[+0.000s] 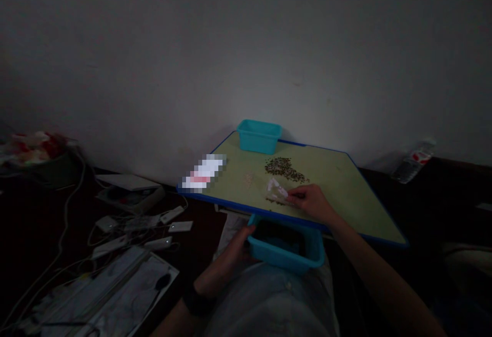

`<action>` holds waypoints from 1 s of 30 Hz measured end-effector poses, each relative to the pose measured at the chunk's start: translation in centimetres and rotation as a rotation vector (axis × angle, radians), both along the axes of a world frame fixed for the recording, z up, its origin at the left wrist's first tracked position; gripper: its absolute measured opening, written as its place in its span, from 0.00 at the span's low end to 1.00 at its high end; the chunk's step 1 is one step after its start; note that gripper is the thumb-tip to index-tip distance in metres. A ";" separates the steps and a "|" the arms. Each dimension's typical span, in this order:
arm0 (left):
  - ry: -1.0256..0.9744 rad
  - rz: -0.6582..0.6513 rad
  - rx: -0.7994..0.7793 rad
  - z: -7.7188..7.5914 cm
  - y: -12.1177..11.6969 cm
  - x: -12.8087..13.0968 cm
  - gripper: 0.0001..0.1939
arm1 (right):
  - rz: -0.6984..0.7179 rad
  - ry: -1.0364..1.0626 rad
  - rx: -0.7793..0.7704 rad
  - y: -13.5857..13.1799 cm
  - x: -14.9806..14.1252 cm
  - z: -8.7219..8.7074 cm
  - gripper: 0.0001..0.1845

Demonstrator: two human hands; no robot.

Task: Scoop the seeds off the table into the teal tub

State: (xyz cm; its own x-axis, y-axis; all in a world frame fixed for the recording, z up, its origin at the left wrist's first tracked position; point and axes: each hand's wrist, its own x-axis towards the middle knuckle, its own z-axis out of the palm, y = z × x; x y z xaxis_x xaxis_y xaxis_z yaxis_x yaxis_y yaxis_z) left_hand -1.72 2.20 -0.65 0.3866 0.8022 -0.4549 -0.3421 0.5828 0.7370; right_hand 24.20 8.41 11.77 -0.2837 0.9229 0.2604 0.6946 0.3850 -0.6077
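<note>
My left hand point(235, 255) grips the left rim of a teal plastic tub point(286, 246), held just below the near edge of a small green table with a blue border point(346, 188). My right hand point(312, 201) rests on the tabletop and pinches a small white card point(277, 188), which stands against a thin row of dark seeds by the table's near edge. A bigger heap of dark seeds point(285, 169) lies just beyond it. A faint pale patch of grains point(249, 178) sits to the left of the heap.
A second teal tub point(259, 135) stands at the table's far edge by the grey wall. White chargers and cables point(138, 224) cover the dark floor at left. A plastic bottle point(415, 160) lies at right. The room is dim.
</note>
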 end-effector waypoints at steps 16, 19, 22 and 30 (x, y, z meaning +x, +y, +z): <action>-0.032 -0.006 0.020 0.2 -0.3 -0.3 0.35 | 0.038 0.143 -0.118 -2.2 -0.5 -0.4 0.10; -0.034 0.018 0.032 0.2 -0.3 -0.3 0.34 | 0.046 0.144 -0.136 -2.1 -0.4 -0.4 0.10; 0.000 0.024 0.038 0.3 -0.2 -0.4 0.33 | 0.036 0.163 -0.148 -2.2 -0.5 -0.4 0.11; -0.017 0.017 0.004 2.3 -0.7 -0.1 0.30 | 0.003 0.172 -0.123 -2.4 -0.4 -0.2 0.11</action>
